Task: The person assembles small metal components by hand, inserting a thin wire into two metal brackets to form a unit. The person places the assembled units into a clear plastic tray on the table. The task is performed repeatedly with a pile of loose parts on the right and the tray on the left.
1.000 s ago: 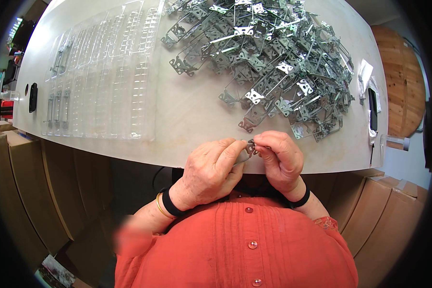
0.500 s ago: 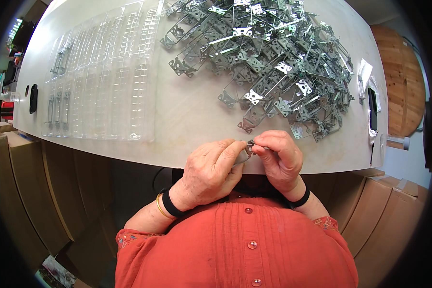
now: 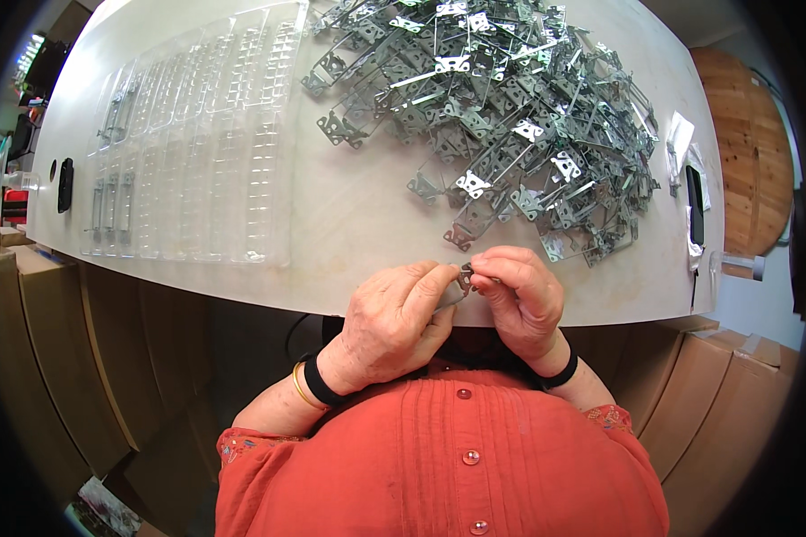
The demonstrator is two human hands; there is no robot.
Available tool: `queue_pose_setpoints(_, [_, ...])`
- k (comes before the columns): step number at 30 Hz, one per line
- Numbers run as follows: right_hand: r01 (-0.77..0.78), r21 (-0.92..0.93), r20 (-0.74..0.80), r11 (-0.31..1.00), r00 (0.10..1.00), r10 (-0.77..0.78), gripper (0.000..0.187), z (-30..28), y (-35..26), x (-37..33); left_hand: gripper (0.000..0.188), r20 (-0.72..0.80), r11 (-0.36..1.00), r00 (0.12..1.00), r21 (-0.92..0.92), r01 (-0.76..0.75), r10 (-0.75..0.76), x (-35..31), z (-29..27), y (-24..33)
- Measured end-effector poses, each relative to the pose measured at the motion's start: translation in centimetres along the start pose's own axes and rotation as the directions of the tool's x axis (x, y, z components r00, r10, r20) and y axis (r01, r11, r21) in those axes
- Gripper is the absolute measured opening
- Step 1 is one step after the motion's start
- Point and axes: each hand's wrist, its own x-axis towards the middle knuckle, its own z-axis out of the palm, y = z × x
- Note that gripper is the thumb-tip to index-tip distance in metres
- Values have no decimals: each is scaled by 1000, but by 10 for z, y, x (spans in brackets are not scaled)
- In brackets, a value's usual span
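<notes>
Both hands meet over the table's near edge around one small metal bracket (image 3: 465, 278). My left hand (image 3: 396, 313) is closed on its left side, and a thin grey strip of the part shows below the fingers. The fingertips of my right hand (image 3: 521, 300) pinch its upper right end. Much of the bracket is hidden by the fingers. Beyond the hands lies a large tangled heap of metal brackets (image 3: 501, 116) with flat punched end plates and thin rods.
On the left a clear plastic tray (image 3: 251, 192) with rows of slots holds several metal brackets (image 3: 110, 201) in its leftmost slots. Dark oblong objects lie near both table ends. Cardboard boxes (image 3: 63, 340) stand below the table (image 3: 349, 206). A round wooden top (image 3: 743, 148) is at the right.
Hardly anything differs. My right fingers have shifted slightly at the bracket, and both hands still grip it in nearly the same place.
</notes>
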Motion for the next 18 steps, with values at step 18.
queue_pose_setpoints(18, [-265, 61, -3, 962, 964, 266, 9, 3, -6, -9, 45, 38, 966, 998, 251, -59, 51, -1, -4, 10])
